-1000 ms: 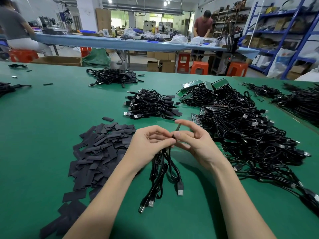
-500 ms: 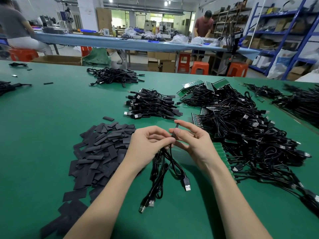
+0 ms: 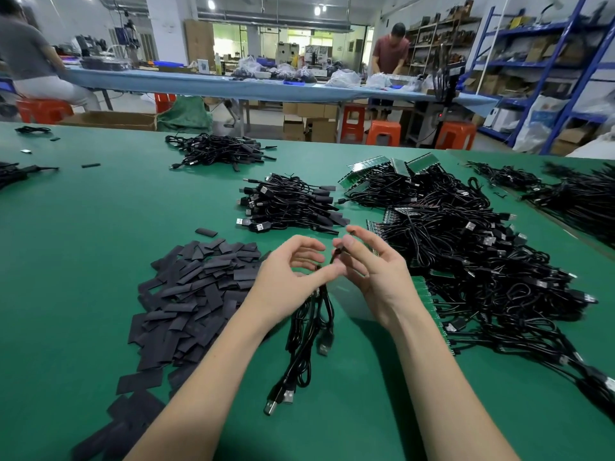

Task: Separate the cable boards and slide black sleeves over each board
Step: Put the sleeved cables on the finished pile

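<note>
Nearest me, USB plugs (image 3: 281, 399) dangle from the cable bunch (image 3: 307, 331) that hangs below my hands onto the green mat (image 3: 83, 227). I judge the bunch light and floppy, with smooth rubbery jackets and hard metal-tipped plugs; best held near the top, just under the board end, not by the loose loops.

My left hand (image 3: 289, 277) has its thumb and lower fingers closed on the top of the bunch, and its upper fingers are curled loose and apart. My right hand (image 3: 372, 277) pinches a small dark piece (image 3: 336, 254) between thumb and fingers, the index raised and half straight. I cannot tell whether that piece is a sleeve or a sleeved board; it is too small and partly hidden. It looks thin and light, likely slippery, so a fingertip pinch on its edges suits it.

Left of my hands lies the sleeve pile (image 3: 199, 294): flat matte black strips, soft-looking and easily creased. Right of my hands, the tangled cables (image 3: 482, 261) lie over green board strips (image 3: 429, 294), rigid, thin and probably snappable. Beyond my hands sits the sleeved pile (image 3: 289, 204), apparently done. Farther off is another cable heap (image 3: 219, 149).
</note>
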`<state>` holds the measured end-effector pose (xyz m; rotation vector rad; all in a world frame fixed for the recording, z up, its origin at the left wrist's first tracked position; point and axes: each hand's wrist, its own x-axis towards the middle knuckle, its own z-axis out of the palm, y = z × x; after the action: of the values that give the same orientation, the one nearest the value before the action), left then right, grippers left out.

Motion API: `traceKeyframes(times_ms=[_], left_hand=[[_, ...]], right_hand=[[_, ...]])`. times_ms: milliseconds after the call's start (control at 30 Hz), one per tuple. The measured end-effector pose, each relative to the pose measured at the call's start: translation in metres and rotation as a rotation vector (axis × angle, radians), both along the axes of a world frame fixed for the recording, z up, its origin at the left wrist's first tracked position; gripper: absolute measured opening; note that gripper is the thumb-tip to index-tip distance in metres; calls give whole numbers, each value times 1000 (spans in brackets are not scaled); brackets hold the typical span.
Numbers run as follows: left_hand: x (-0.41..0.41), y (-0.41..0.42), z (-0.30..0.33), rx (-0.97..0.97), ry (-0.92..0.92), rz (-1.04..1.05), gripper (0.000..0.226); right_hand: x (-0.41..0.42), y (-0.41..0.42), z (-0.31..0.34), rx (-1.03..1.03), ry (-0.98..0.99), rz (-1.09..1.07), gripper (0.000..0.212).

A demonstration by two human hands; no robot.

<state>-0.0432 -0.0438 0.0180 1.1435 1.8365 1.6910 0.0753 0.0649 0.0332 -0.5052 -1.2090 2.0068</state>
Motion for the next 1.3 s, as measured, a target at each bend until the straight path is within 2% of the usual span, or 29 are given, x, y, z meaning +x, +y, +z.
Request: traceKeyframes(times_ms=[100, 233, 300, 433, 600, 700, 800, 867, 933, 1133, 1300], left_hand=[[5, 3, -1, -143, 2, -27, 39], [5, 11, 0, -95, -91, 34, 33], [-5, 17, 3, -85, -84, 130, 32], [-40, 43, 16, -82, 99, 236, 21], [-91, 88, 55, -111, 401, 353, 13], [-117, 107, 75, -230, 631, 418, 16], [-137, 118, 77, -430, 802, 449, 25], [-144, 120, 70, -558, 830, 414, 29], [-147, 118, 61, -593, 811, 386, 31], [-146, 105, 49, -500, 891, 436, 37], [-138, 97, 38, -445, 940, 467, 22]], right_hand=[[-4, 2, 5, -63, 75, -117, 26], [-7, 6, 5, -90, 103, -250, 29], [-9, 7, 0, -121, 36, -280, 31], [-16, 7, -19, -66, -215, -252, 19], [-23, 7, -33, 265, -472, -234, 6], [-24, 7, -37, 359, -526, -215, 8], [-25, 8, -38, 395, -558, -215, 10], [-24, 9, -38, 388, -562, -208, 9], [-24, 9, -37, 385, -572, -192, 8], [-22, 5, -31, 462, -649, -157, 10], [-19, 1, -29, 534, -686, -131, 11]])
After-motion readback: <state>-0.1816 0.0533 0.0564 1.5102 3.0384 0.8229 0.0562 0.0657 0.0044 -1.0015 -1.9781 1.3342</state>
